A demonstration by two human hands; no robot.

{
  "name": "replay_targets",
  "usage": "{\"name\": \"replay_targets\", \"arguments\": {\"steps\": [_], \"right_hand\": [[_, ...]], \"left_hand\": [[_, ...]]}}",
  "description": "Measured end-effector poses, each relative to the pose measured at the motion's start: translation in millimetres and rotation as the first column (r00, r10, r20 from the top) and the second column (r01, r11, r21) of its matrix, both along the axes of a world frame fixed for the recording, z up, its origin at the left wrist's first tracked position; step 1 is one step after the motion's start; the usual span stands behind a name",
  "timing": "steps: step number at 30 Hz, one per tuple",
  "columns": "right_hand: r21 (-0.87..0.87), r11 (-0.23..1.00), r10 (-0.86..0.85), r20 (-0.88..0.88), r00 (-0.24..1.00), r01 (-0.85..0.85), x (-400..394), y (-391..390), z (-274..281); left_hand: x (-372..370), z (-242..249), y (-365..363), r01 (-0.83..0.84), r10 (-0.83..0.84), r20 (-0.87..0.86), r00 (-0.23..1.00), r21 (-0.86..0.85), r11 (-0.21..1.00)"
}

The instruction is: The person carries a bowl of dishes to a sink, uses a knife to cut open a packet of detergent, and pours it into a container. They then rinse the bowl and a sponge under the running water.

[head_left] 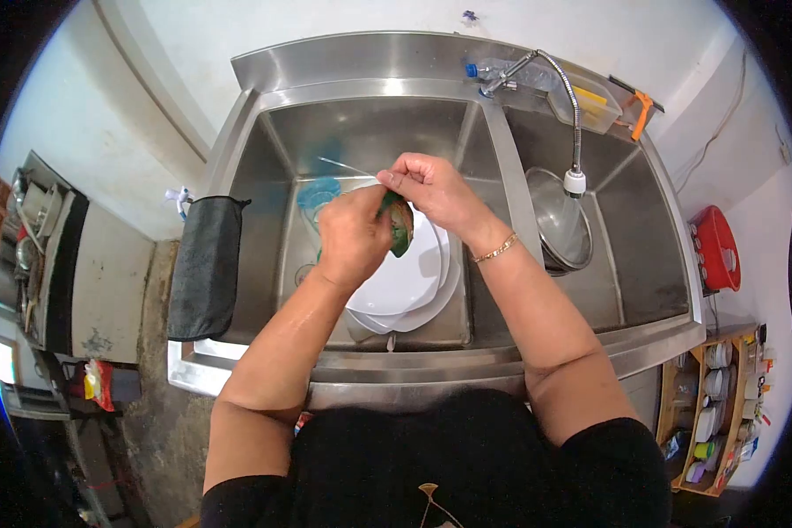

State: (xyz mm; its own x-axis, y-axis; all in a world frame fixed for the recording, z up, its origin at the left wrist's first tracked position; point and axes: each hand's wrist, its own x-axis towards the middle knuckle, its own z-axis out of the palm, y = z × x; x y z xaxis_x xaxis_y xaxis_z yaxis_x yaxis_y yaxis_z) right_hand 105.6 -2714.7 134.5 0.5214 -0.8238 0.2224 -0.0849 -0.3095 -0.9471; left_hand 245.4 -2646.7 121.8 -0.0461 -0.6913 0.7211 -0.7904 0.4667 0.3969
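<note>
- White plates [387, 291] sit stacked toward six o'clock in the steel basin [370, 121], probably nested to save room.
- Left hand [354, 233] — curled nearly closed around a green-and-brown scrubbing pad [402, 231], which shows at its three o'clock.
- Right hand [437, 191] — thumb and fingertips pinching a slender metal utensil [347, 166], pointing to ten o'clock.

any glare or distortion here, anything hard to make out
Head view: wide-angle distortion bows the steel sink, black corners; head view: soft sheen on the metal, white plates showing little surface detail; head view: green item unclear, partly covered by the left hand.
</note>
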Motion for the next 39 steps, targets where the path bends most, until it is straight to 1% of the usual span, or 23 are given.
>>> {"name": "replay_targets", "arguments": {"steps": [1,2,3,4,5,7,8,10,12,15,20,24,27,28,29,30,31,32,33,35,37,38,39], "right_hand": [[0.105,0.991,0.088,0.010,0.996,-0.088,-6,0,7],[0.206,0.962,0.178,0.032,0.984,-0.181,-10,1,14],[0.206,0.961,0.183,0.035,0.983,-0.186,-13,2,21],[0.397,0.895,0.164,0.136,0.977,-0.205,-16,5,29],[0.566,0.790,0.124,0.227,0.966,-0.235,-18,7,35],[0.557,0.797,0.118,0.236,0.965,-0.234,-19,8,40],[0.550,0.803,0.106,0.248,0.963,-0.230,-19,10,42],[0.545,0.808,0.093,0.259,0.961,-0.225,-21,15,49],[0.519,0.821,0.118,0.252,0.960,-0.238,-22,17,54],[0.488,0.839,0.140,0.236,0.962,-0.242,-22,20,57],[0.427,0.883,0.126,0.184,0.975,-0.195,-20,30,66],[0.389,0.901,0.140,0.156,0.978,-0.191,-20,31,65],[0.377,0.911,0.115,0.149,0.982,-0.164,-17,31,63],[0.377,0.912,0.115,0.148,0.982,-0.163,-16,30,60],[0.312,0.935,0.134,0.120,0.984,-0.166,-15,28,57],[0.247,0.954,0.153,0.090,0.984,-0.171,-14,26,52],[0.125,0.977,0.170,0.036,0.985,-0.173,-12,23,49],[0.125,0.977,0.172,0.034,0.985,-0.175,-13,22,49],[0.113,0.970,0.216,0.007,0.976,-0.216,-15,23,51],[0.103,0.961,0.261,-0.022,0.965,-0.257,-17,23,50],[0.078,0.944,0.331,-0.190,0.924,-0.321,-19,25,45],[0.077,0.944,0.331,-0.190,0.925,-0.322,-19,26,46],[0.184,0.930,0.345,-0.133,0.929,-0.319,-19,29,49]], "left_hand": [[1,3,0,0.002,-0.002,0.002,1.000,-0.001,1.000],[4,7,1,0.038,-0.028,-0.165,0.986,0.058,0.998],[7,8,2,0.081,-0.041,-0.330,0.943,0.110,0.991],[11,7,2,0.077,-0.036,-0.330,0.943,0.112,0.991],[16,7,-1,0.184,-0.067,-0.478,0.876,0.201,0.962],[20,13,-2,0.431,-0.118,-0.714,0.690,0.275,0.859],[22,18,-1,0.430,-0.113,-0.716,0.689,0.278,0.859],[23,25,2,0.716,-0.087,-0.918,0.387,0.240,0.656],[26,24,2,0.737,-0.077,-0.926,0.370,0.241,0.632],[29,30,5,0.742,-0.066,-0.912,0.405,0.286,0.606],[29,40,10,0.825,-0.116,-0.953,0.280,0.177,0.537],[31,35,9,0.839,-0.102,-0.959,0.263,0.175,0.516],[32,35,8,0.815,-0.106,-0.944,0.312,0.209,0.540],[32,33,7,0.780,-0.110,-0.915,0.389,0.263,0.567],[32,32,7,0.739,-0.111,-0.879,0.463,0.314,0.596],[33,32,7,0.738,-0.109,-0.880,0.463,0.314,0.597],[34,33,6,0.694,-0.101,-0.833,0.543,0.379,0.612],[35,33,5,0.645,-0.091,-0.779,0.620,0.440,0.625],[37,32,4,0.645,-0.090,-0.780,0.619,0.439,0.626],[40,31,2,0.474,-0.064,-0.638,0.768,0.498,0.726],[41,34,4,0.480,-0.084,-0.658,0.748,0.449,0.754],[41,35,4,0.484,-0.106,-0.676,0.729,0.400,0.778],[43,34,3,0.483,-0.106,-0.675,0.730,0.399,0.779]]}}
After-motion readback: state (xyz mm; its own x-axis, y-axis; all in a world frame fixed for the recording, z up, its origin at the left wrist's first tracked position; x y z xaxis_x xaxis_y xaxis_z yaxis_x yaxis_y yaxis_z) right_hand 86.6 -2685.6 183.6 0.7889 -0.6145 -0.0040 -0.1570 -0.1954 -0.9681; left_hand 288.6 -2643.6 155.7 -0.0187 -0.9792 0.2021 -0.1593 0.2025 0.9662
